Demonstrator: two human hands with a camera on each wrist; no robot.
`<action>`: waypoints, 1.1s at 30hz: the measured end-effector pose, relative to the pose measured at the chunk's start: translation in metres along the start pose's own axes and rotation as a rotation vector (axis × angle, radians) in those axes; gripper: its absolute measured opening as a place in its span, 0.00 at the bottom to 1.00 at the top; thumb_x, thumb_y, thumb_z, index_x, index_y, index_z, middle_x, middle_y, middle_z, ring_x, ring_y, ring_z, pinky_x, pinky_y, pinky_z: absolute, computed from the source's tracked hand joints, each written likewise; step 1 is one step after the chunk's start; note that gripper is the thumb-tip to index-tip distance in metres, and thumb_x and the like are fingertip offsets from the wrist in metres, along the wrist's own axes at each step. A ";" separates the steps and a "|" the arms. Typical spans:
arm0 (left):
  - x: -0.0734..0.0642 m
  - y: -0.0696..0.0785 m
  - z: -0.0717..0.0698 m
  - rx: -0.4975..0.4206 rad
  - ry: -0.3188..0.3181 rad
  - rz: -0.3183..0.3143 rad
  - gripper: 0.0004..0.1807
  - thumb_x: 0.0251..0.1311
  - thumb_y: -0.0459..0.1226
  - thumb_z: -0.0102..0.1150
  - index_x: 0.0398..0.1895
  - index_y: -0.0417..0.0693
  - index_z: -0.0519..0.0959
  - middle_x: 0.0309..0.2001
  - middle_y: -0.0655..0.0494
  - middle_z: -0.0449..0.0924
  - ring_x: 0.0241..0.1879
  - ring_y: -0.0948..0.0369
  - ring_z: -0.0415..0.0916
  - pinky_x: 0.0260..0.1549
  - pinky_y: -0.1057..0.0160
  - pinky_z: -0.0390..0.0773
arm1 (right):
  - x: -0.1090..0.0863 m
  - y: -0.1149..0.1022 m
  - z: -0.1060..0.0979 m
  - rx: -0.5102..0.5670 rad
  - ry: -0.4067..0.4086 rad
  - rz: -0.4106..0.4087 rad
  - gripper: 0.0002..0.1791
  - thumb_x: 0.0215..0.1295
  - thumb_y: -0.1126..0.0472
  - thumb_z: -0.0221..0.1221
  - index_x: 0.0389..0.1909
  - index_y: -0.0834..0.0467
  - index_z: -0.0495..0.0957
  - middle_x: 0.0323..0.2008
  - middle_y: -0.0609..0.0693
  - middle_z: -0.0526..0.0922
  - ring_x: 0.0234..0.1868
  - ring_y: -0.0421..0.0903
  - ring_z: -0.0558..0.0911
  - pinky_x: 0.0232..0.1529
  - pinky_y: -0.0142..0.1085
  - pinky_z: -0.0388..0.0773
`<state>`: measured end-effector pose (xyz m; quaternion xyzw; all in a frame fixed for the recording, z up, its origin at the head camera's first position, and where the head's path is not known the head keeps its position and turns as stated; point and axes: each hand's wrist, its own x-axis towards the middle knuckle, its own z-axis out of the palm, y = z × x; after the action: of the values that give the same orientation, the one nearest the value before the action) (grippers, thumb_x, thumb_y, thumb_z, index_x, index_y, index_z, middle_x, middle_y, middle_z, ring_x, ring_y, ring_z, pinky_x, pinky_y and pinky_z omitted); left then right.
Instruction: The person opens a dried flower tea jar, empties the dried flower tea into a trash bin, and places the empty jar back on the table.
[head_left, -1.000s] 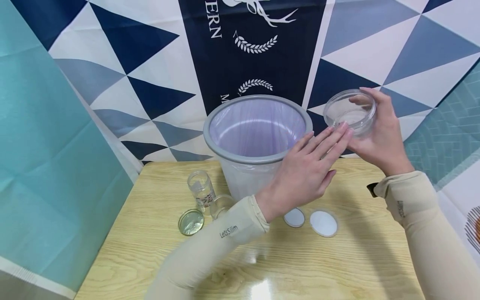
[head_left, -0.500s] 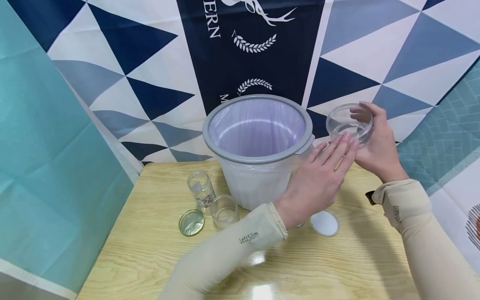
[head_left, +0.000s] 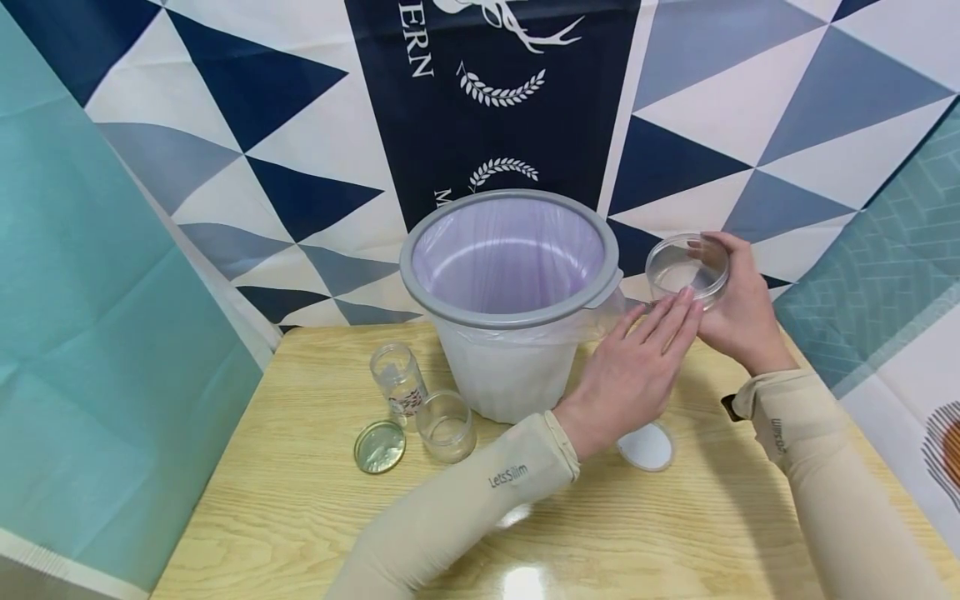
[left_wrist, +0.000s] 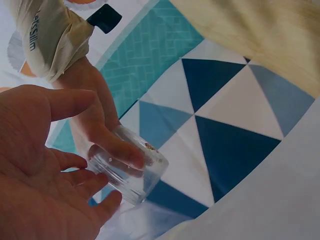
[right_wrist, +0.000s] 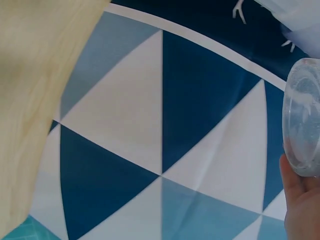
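My right hand (head_left: 742, 308) grips a clear, wide, short plastic jar (head_left: 675, 275) by its side, to the right of the lined bin (head_left: 502, 367). The jar is tilted, its mouth facing up and left. My left hand (head_left: 626, 367) has its fingers stretched out, fingertips right at the jar's near rim. In the left wrist view, a few small brown specks show on the jar (left_wrist: 152, 167), and my left palm (left_wrist: 40, 170) faces it with loose fingers. The right wrist view catches the jar's base (right_wrist: 302, 115) at its right edge, my right hand (right_wrist: 305, 210) below.
On the wooden table (head_left: 300, 517) stand a tall clear jar (head_left: 397, 379) and a shorter clear jar (head_left: 446, 429), left of the bin. A gold lid (head_left: 379, 447) lies beside them. A round white lid (head_left: 647, 447) lies below my left hand. A patterned cloth (head_left: 300, 108) hangs behind.
Both hands and the jar have come down beside the bin. My left hand has shifted right, uncovering the shorter clear jar and hiding a smaller white disc on the table.
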<state>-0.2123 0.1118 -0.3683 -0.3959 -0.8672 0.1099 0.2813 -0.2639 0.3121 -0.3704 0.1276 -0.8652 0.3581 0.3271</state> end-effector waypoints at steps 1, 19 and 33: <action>0.000 0.001 0.002 0.000 -0.010 0.002 0.38 0.75 0.47 0.41 0.84 0.47 0.48 0.85 0.52 0.44 0.83 0.60 0.48 0.79 0.58 0.54 | -0.001 0.001 0.002 -0.006 -0.011 0.017 0.61 0.39 0.71 0.79 0.77 0.51 0.59 0.65 0.63 0.78 0.66 0.61 0.76 0.66 0.37 0.70; 0.002 0.013 0.032 -0.053 -0.179 0.009 0.43 0.75 0.51 0.46 0.85 0.49 0.42 0.86 0.56 0.38 0.84 0.63 0.41 0.78 0.56 0.60 | -0.019 0.037 0.023 0.046 -0.073 0.055 0.56 0.44 0.75 0.75 0.76 0.56 0.60 0.66 0.65 0.74 0.65 0.68 0.75 0.61 0.18 0.60; 0.001 0.016 0.043 -0.087 -0.209 0.014 0.43 0.73 0.51 0.49 0.85 0.51 0.45 0.85 0.58 0.42 0.83 0.64 0.45 0.76 0.56 0.62 | -0.029 0.044 0.032 -0.007 -0.145 0.173 0.52 0.49 0.70 0.74 0.77 0.59 0.60 0.66 0.69 0.75 0.68 0.68 0.73 0.64 0.64 0.68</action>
<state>-0.2276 0.1248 -0.4096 -0.4003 -0.8930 0.1147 0.1710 -0.2779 0.3206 -0.4300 0.0769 -0.8955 0.3720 0.2319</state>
